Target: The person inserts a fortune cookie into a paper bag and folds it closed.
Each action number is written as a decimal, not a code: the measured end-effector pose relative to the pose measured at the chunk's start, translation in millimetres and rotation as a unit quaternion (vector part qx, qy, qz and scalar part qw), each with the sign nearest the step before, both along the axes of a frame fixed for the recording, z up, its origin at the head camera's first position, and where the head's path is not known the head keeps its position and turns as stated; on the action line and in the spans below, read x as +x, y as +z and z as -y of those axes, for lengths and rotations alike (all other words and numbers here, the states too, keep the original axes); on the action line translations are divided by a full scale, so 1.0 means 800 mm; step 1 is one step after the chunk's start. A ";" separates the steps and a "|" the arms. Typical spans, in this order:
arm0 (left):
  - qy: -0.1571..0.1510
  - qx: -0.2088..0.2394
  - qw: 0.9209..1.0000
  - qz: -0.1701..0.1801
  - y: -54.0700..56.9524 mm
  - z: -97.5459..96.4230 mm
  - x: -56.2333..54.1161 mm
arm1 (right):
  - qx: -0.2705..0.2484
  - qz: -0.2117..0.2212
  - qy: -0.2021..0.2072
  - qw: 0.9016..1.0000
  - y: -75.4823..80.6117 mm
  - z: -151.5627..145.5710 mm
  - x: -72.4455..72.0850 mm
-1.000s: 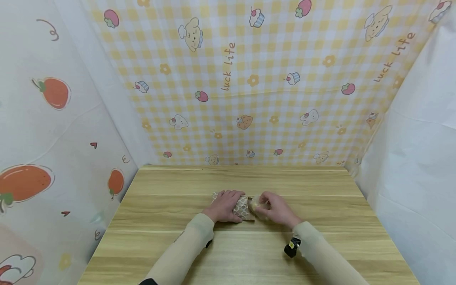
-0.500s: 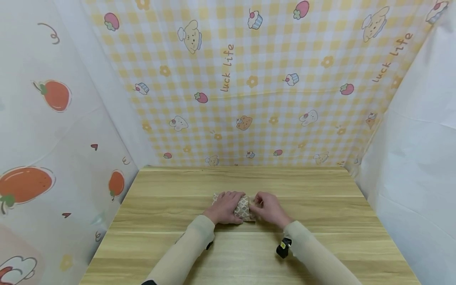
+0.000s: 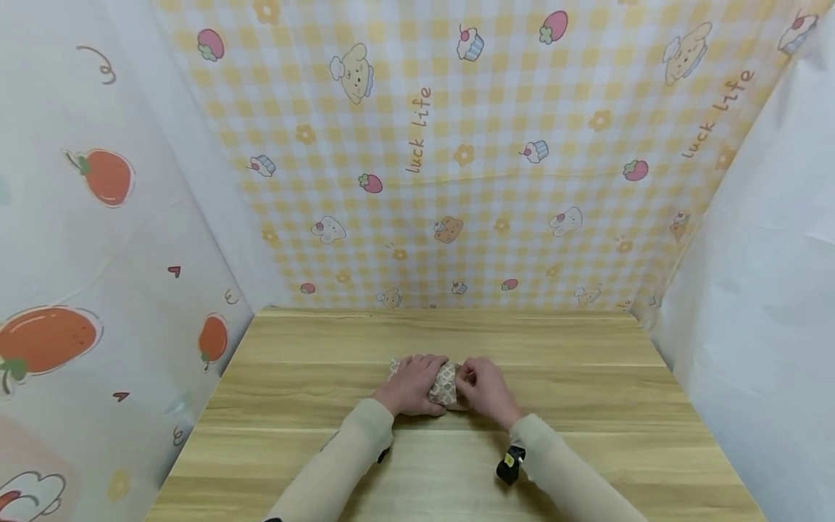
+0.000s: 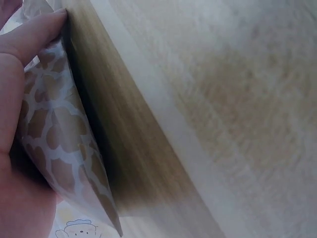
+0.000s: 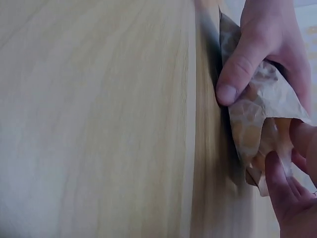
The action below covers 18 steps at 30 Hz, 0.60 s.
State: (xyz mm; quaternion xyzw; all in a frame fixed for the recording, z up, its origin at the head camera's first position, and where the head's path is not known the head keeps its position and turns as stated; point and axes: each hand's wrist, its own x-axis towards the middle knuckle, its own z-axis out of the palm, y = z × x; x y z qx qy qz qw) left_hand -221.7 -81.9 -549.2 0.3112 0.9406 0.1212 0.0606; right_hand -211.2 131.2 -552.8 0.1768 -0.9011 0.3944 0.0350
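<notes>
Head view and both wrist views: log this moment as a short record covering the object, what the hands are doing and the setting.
Object: patterned paper bag, lying down
Left hand: grips across the bag, thumb along the edge nearer the person
Right hand: at the bag's open mouth; whether it pinches anything is unclear
Bag contents: cannot be told
Surface: wooden table
Backdrop: yellow checked cloth with cartoon prints

Patterned bag [image 3: 445,386] partly hidden under left fingers [image 3: 424,365], its inside unclear
</notes>
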 end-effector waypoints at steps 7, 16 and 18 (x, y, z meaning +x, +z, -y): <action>-0.003 -0.005 1.000 -0.002 -0.001 0.000 0.001 | -0.046 0.055 0.047 0.996 -0.004 0.004 0.007; -0.004 -0.008 1.000 -0.012 0.001 0.002 0.001 | -0.050 0.069 0.046 0.995 -0.010 0.006 0.007; -0.002 -0.007 1.000 -0.011 0.002 0.001 0.000 | -0.045 0.065 0.031 0.996 -0.011 0.007 0.005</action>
